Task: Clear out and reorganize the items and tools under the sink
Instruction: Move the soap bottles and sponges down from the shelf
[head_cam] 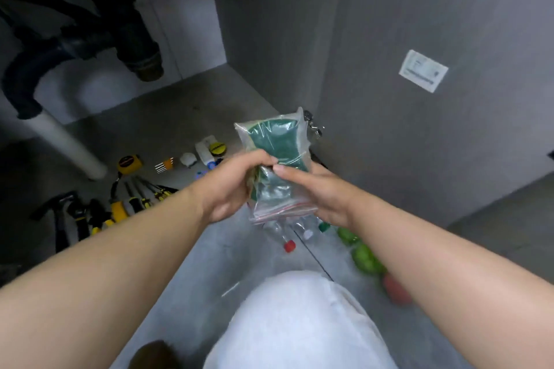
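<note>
Above the floor (227, 252), left hand (236, 186) and right hand (311, 192) both pinching a clear bag (277, 165).

- I see a clear plastic bag (274, 165) with a red zip strip along its near edge; the scouring pads (271, 132) inside it are dark green.
- On the left, the tools (120, 204) are black with yellow handles, and the tape measure (129, 162) is yellow and black.
- The drain pipes (75, 45) are black; the lower pipe (70, 144) is white.
- Near right, bottles (364, 257) are bright green, and one bottle cap (289, 246) is red.
- The floor (168, 117) and cabinet wall (389, 24) are plain grey.
</note>
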Available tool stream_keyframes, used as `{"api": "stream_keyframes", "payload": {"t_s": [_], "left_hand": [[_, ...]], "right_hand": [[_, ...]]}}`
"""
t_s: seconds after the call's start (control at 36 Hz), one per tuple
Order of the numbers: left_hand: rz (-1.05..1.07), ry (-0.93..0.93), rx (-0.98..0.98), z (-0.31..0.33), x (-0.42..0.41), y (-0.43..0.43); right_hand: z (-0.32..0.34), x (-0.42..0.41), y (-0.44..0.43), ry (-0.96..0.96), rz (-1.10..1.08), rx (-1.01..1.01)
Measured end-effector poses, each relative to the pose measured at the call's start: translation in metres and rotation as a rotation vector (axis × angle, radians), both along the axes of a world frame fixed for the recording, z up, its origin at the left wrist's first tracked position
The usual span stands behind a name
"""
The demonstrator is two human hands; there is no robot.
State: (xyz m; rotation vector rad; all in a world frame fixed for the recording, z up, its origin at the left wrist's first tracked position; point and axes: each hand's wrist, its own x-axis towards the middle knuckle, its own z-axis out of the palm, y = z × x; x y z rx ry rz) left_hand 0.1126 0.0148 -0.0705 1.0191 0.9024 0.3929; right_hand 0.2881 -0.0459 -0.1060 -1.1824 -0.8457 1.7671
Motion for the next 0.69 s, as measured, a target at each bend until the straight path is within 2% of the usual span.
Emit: {"api": "stream_keyframes", "payload": {"t_s": [0.14,0.25,0.44,0.61,0.69], "left_hand": [[-0.235,0.258,0.107,-0.002,0.012,-0.03],[-0.317,0.451,0.12,-0.007,0.013,-0.04],[-0.373,0.555,0.146,-0.023,0.006,-0.033],[-0.379,0.619,0.103,-0.059,-0.007,-0.02],[-0.387,0.637,0.07,-0.077,-0.016,-0.016]], "right_hand": [[-0.016,0.019,-0.055,-0.05,-0.16,-0.042],[-0.045,0.039,-0.101,-0.112,-0.202,-0.208],[-0.11,0.058,-0.156,-0.38,-0.17,-0.566],[-0.159,0.069,-0.152,-0.534,-0.164,-0.707],[-0.179,0.07,-0.14,-0.551,-0.15,-0.788]]}}
